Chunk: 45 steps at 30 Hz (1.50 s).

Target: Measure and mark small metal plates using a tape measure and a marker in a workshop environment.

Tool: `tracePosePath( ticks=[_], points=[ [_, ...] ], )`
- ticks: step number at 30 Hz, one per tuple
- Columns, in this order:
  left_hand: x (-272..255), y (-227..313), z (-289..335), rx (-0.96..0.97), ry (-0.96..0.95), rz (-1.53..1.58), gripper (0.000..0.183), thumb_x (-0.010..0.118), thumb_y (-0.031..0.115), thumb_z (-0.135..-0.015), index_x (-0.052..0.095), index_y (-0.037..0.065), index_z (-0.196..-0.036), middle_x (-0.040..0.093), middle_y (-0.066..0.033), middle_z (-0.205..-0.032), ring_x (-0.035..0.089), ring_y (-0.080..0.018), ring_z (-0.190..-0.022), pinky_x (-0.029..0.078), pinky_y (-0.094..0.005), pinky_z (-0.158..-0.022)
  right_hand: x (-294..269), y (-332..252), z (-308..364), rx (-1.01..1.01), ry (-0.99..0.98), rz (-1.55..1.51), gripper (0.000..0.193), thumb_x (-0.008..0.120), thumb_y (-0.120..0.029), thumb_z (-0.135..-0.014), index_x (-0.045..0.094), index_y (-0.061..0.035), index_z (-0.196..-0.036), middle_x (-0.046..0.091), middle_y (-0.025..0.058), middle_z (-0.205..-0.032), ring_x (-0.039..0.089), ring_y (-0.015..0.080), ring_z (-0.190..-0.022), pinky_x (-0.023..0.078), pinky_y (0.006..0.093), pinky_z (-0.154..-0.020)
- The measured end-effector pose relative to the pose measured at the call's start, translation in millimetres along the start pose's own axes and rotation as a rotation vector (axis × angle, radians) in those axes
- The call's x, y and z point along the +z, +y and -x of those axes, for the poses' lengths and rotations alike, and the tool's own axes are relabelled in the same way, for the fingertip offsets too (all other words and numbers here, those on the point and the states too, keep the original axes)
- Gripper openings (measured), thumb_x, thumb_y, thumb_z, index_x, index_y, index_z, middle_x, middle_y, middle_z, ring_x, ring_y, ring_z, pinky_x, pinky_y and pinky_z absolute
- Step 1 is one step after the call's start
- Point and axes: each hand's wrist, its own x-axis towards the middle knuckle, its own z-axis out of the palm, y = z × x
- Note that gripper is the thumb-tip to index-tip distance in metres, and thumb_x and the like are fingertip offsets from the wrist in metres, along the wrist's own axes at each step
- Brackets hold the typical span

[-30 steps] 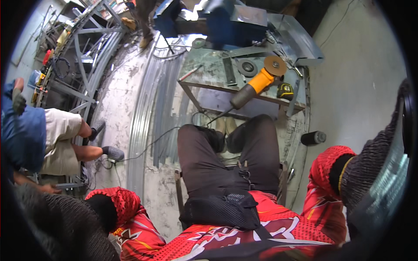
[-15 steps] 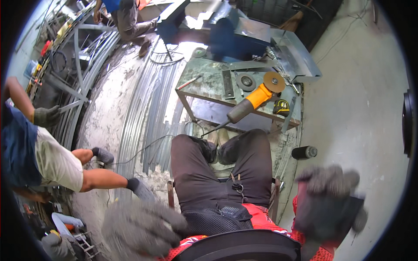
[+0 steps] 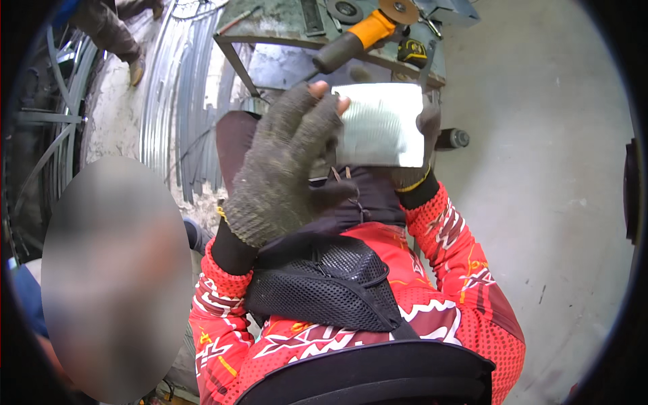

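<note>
Pinches the right edge of a shiny panel in the right hand over the lap, before the surface's near edge; spreads the left hand beside the panel.

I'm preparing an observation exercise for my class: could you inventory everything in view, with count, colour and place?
Panel: 1, silvery, in the right hand
Bench: 1, greyish green, top
Grinder: 1, orange and black, on the bench
Disc: 1, brown, on the grinder
Wheel: 1, dark, left of the disc
Flat bar: 1, dark, left of the wheel
Tape measure: 1, black and yellow, bench's right side
Cylinder: 1, black, right of the panel
Strips: many, grey, left of the bench
Co-worker: 1, dark trousers, upper left
Blurred patch: 1, greyish, lower left
Pouch: 1, black, waist
Sleeves: 2, red, either side
Left hand: 1, grey-gloved, beside the panel
Right hand: 1, grey-gloved, panel's right edge
</note>
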Motion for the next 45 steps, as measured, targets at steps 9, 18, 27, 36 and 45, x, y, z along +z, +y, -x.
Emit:
tracePosePath(
  ticks=[9, 18, 27, 36, 45],
  points=[
    [20.1, -11.7, -43.7, 0.175, -0.158, -0.180, 0.097, 0.092, 0.027, -0.059, 0.054, 0.002, -0.146, 0.055, -0.0215, -0.131, 0.055, -0.0438, -0.125, 0.045, -0.0550, -0.108, -27.4, 19.3, 7.5, -0.018, -0.049, 0.113, 0.102, 0.073, -0.057, -0.089, 0.026, -0.0059, -0.164, 0.042, 0.0162, -0.160, 0.047, 0.0358, -0.146, 0.039, 0.0550, -0.121],
    [43.2, -31.4, -14.5, 0.204, -0.059, -0.041, 0.105, 0.090, 0.028, -0.059, 0.047, 0.003, -0.151, 0.053, -0.0224, -0.135, 0.055, -0.0444, -0.124, 0.044, -0.0550, -0.106, -57.8, 28.0, 10.4, 0.028, -0.047, 0.147, 0.105, 0.068, -0.075, -0.083, 0.036, -0.0079, -0.157, 0.049, 0.0161, -0.151, 0.054, 0.0336, -0.135, 0.048, 0.0509, -0.112],
    [68.0, -40.5, -3.3, 0.071, -0.041, -0.335, 0.122, 0.088, 0.042, -0.060, 0.033, 0.008, -0.164, 0.051, -0.0236, -0.145, 0.049, -0.0418, -0.139, 0.037, -0.0572, -0.114, -112.4, 40.7, 2.5, 0.096, -0.076, 0.119, 0.093, 0.062, -0.067, -0.093, 0.023, -0.0281, -0.168, 0.034, 0.0037, -0.166, 0.036, 0.0324, -0.151, 0.037, 0.0519, -0.120],
    [83.8, -50.0, 11.0, 0.008, -0.077, -0.148, 0.122, 0.089, 0.036, -0.057, 0.034, 0.006, -0.161, 0.055, -0.0234, -0.126, 0.057, -0.0401, -0.119, 0.042, -0.0543, -0.104, -168.3, 39.8, 22.2, -0.392, -0.092, 1.670, 0.109, 0.089, -0.049, -0.081, 0.030, -0.0020, -0.159, 0.047, 0.0230, -0.152, 0.053, 0.0372, -0.137, 0.044, 0.0485, -0.114],
    [87.8, -56.4, 53.5, 0.001, 0.267, -0.099, 0.119, 0.091, 0.042, -0.065, 0.033, 0.009, -0.164, 0.052, -0.0255, -0.140, 0.051, -0.0444, -0.131, 0.042, -0.0570, -0.108, -73.2, 24.7, -52.5, -0.488, -0.014, 1.472, 0.104, 0.082, -0.053, -0.080, 0.039, 0.0015, -0.157, 0.059, 0.0202, -0.132, 0.062, 0.0355, -0.118, 0.050, 0.0452, -0.101]
  ],
)
